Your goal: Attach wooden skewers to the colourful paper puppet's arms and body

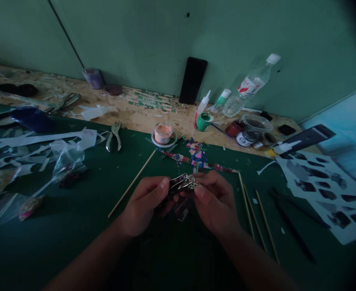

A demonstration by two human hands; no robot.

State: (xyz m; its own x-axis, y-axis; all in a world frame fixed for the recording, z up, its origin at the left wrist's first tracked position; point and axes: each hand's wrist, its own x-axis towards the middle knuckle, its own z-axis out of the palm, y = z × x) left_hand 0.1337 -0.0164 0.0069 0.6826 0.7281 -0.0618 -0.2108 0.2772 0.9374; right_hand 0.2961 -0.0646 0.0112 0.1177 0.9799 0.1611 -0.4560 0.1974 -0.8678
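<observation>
Metal tool (182, 184), just below the frame's centre, sits between the left hand (144, 206) and right hand (216, 202), fingers clamped on its opposite ends; likely stiff, fairly light, slightly slippery, best held by those ends.

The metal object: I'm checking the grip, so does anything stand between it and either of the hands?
Nothing visible does: the left hand and right hand both hold the metal object directly. The patchwork piece lies beyond it, not in between.

Single head-worn view, close, from the near side, facing forward and down across green surface (84, 242) to far wall (135, 40).
</observation>
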